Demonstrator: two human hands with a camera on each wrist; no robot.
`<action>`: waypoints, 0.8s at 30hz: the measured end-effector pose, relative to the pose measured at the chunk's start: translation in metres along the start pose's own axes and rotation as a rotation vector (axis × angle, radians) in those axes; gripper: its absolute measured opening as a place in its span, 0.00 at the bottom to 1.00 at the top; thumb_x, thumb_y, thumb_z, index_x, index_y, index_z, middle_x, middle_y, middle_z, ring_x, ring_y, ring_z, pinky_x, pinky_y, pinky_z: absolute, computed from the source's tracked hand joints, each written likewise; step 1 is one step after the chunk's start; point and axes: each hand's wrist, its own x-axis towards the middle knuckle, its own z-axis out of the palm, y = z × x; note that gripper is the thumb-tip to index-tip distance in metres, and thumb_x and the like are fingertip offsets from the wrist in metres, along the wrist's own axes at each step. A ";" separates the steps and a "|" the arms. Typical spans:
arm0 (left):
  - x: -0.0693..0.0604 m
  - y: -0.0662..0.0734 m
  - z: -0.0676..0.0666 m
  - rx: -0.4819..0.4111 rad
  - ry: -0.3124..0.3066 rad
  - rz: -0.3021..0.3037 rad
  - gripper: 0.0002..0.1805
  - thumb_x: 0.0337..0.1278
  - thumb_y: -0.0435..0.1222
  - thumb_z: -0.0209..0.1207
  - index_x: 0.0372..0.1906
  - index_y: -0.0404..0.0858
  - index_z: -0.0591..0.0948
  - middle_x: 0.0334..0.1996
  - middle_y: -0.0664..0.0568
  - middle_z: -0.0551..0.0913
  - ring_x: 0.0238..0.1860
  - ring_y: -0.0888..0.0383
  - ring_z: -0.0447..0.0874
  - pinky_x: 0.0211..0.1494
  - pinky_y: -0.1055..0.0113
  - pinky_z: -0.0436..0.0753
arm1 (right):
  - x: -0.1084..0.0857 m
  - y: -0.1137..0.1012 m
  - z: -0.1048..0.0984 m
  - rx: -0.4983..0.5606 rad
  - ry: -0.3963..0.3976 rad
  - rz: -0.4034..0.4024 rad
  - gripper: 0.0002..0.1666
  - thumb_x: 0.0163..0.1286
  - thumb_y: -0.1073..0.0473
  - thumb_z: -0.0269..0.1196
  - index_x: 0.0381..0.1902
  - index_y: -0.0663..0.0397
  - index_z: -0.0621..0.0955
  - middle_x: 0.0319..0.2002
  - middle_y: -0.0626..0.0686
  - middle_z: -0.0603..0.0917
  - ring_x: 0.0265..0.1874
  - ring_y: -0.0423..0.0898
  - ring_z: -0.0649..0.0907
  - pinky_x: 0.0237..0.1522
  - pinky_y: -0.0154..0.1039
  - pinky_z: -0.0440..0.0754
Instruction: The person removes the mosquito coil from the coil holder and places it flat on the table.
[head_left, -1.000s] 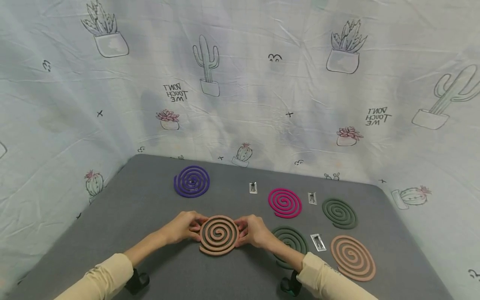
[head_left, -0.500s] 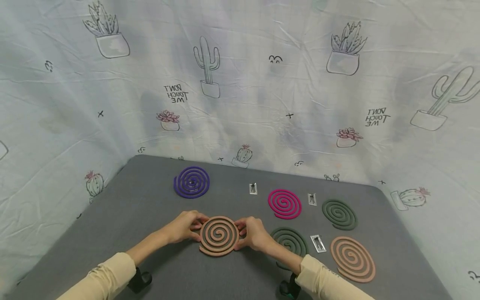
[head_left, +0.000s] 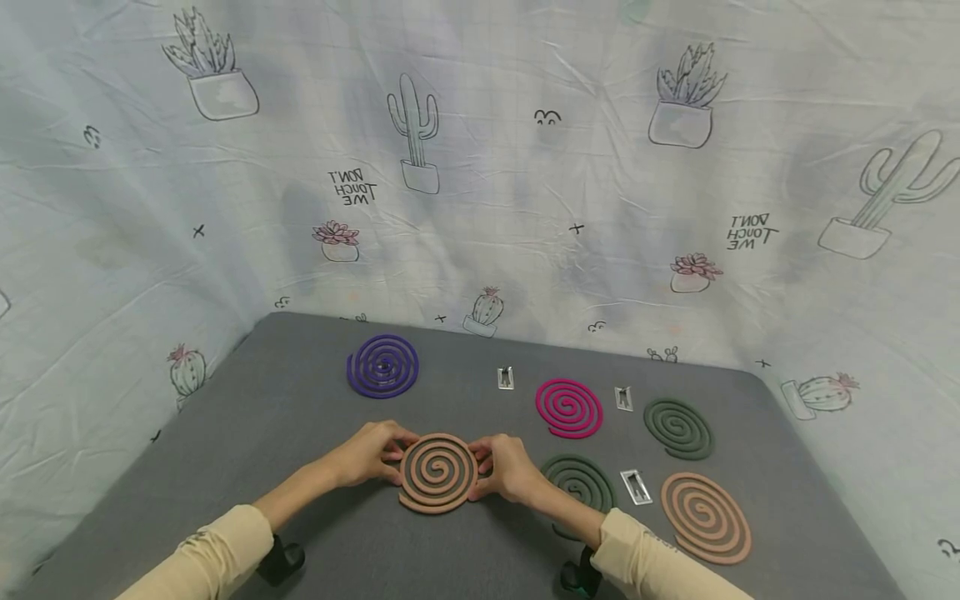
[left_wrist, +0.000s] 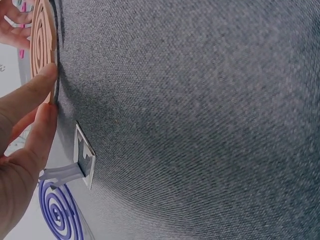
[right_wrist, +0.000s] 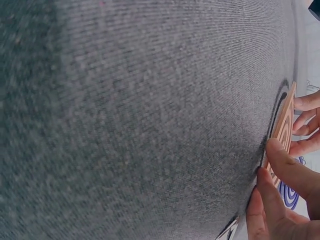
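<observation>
Near the middle of the table a tan mosquito coil (head_left: 438,468) is pinched at its two sides. My left hand (head_left: 371,454) holds the left rim between thumb and fingers. The right hand (head_left: 510,468) grips the right rim the same way. In the left wrist view the tan coil is seen almost edge-on, with a dark curved band along it; I cannot tell whether that is shadow or another coil. Close by the left hand there, a metal coil stand (left_wrist: 85,155) has a tab standing up. The right forearm partly covers a green coil (head_left: 577,475).
On the grey table (head_left: 300,400) lie a purple coil (head_left: 383,367) over a stand, a pink coil (head_left: 568,408), a second green coil (head_left: 678,427) and another tan coil (head_left: 705,512). Metal stands (head_left: 636,487) lie among them. A printed cloth (head_left: 487,208) hangs behind.
The right thumb has shifted slightly down along the coil's rim since a second ago. Both hands and the tan coil otherwise stay in place.
</observation>
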 end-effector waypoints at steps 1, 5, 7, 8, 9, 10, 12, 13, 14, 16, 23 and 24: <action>0.000 0.001 -0.001 -0.006 -0.005 -0.005 0.32 0.49 0.27 0.82 0.61 0.21 0.85 0.53 0.34 0.87 0.47 0.55 0.90 0.51 0.68 0.92 | 0.000 0.000 0.000 0.000 -0.001 -0.001 0.34 0.48 0.76 0.86 0.54 0.78 0.86 0.42 0.65 0.92 0.35 0.53 0.90 0.34 0.26 0.86; 0.002 0.003 -0.002 -0.016 -0.008 -0.009 0.32 0.49 0.26 0.82 0.61 0.21 0.85 0.53 0.34 0.87 0.48 0.53 0.90 0.52 0.68 0.93 | 0.000 0.003 -0.001 0.004 -0.003 -0.016 0.33 0.49 0.76 0.85 0.54 0.77 0.86 0.43 0.64 0.92 0.34 0.51 0.90 0.34 0.24 0.84; -0.001 0.018 -0.007 -0.001 -0.012 0.000 0.31 0.48 0.24 0.81 0.60 0.19 0.84 0.52 0.32 0.87 0.48 0.49 0.91 0.52 0.65 0.93 | -0.001 0.004 -0.001 0.006 -0.003 -0.021 0.32 0.49 0.76 0.85 0.54 0.77 0.87 0.42 0.63 0.92 0.34 0.50 0.90 0.34 0.24 0.84; -0.001 0.021 -0.007 0.000 -0.013 0.003 0.32 0.48 0.24 0.81 0.60 0.19 0.84 0.52 0.32 0.87 0.48 0.48 0.91 0.53 0.65 0.93 | -0.001 0.004 -0.002 0.006 -0.003 -0.026 0.32 0.50 0.76 0.85 0.54 0.77 0.87 0.41 0.63 0.92 0.34 0.50 0.90 0.35 0.24 0.84; -0.002 0.023 -0.008 -0.001 -0.011 0.007 0.32 0.47 0.23 0.81 0.60 0.19 0.84 0.52 0.33 0.87 0.48 0.48 0.90 0.53 0.64 0.93 | -0.001 0.005 -0.002 0.004 -0.003 -0.030 0.32 0.50 0.76 0.85 0.54 0.77 0.87 0.41 0.63 0.91 0.33 0.51 0.90 0.35 0.24 0.84; -0.002 0.024 -0.007 0.004 -0.008 0.017 0.32 0.47 0.23 0.81 0.60 0.18 0.84 0.51 0.33 0.87 0.48 0.47 0.90 0.54 0.64 0.93 | -0.001 0.005 -0.002 0.001 -0.002 -0.035 0.32 0.50 0.76 0.85 0.54 0.77 0.87 0.41 0.63 0.91 0.33 0.51 0.90 0.35 0.24 0.84; -0.001 0.024 -0.006 0.007 -0.004 0.034 0.33 0.45 0.23 0.81 0.60 0.17 0.84 0.49 0.34 0.87 0.48 0.46 0.90 0.55 0.63 0.93 | -0.001 0.006 -0.002 -0.006 0.002 -0.047 0.32 0.50 0.75 0.85 0.53 0.77 0.87 0.40 0.63 0.91 0.33 0.51 0.90 0.35 0.24 0.84; -0.001 0.024 -0.005 0.008 -0.003 0.040 0.33 0.45 0.23 0.81 0.60 0.17 0.84 0.49 0.34 0.86 0.49 0.45 0.90 0.55 0.63 0.93 | -0.002 0.006 -0.001 -0.007 0.003 -0.052 0.31 0.50 0.76 0.85 0.53 0.77 0.87 0.40 0.63 0.91 0.33 0.52 0.90 0.35 0.24 0.85; -0.001 0.024 -0.004 0.010 -0.003 0.044 0.33 0.45 0.23 0.81 0.60 0.16 0.83 0.48 0.34 0.86 0.49 0.44 0.90 0.55 0.63 0.93 | -0.002 0.007 -0.001 -0.009 0.005 -0.057 0.31 0.50 0.76 0.85 0.53 0.77 0.87 0.40 0.63 0.90 0.33 0.52 0.90 0.35 0.24 0.85; -0.001 0.023 -0.003 0.017 0.000 0.043 0.33 0.45 0.22 0.82 0.59 0.16 0.83 0.48 0.34 0.86 0.48 0.44 0.90 0.55 0.64 0.93 | -0.002 0.007 0.000 -0.012 0.012 -0.066 0.30 0.49 0.76 0.85 0.52 0.77 0.87 0.40 0.63 0.90 0.32 0.51 0.90 0.35 0.24 0.84; -0.002 0.029 -0.004 0.045 -0.003 -0.021 0.32 0.46 0.21 0.81 0.59 0.16 0.83 0.50 0.35 0.85 0.49 0.45 0.90 0.55 0.64 0.93 | 0.000 0.006 0.001 -0.033 0.015 -0.067 0.30 0.49 0.78 0.84 0.51 0.80 0.87 0.38 0.64 0.90 0.30 0.52 0.90 0.31 0.23 0.83; -0.001 0.029 -0.003 0.045 -0.005 -0.030 0.32 0.47 0.21 0.81 0.60 0.16 0.83 0.50 0.36 0.84 0.50 0.44 0.89 0.56 0.63 0.93 | 0.000 0.006 0.001 -0.031 0.012 -0.061 0.30 0.49 0.79 0.84 0.51 0.80 0.87 0.38 0.65 0.90 0.29 0.52 0.90 0.31 0.23 0.83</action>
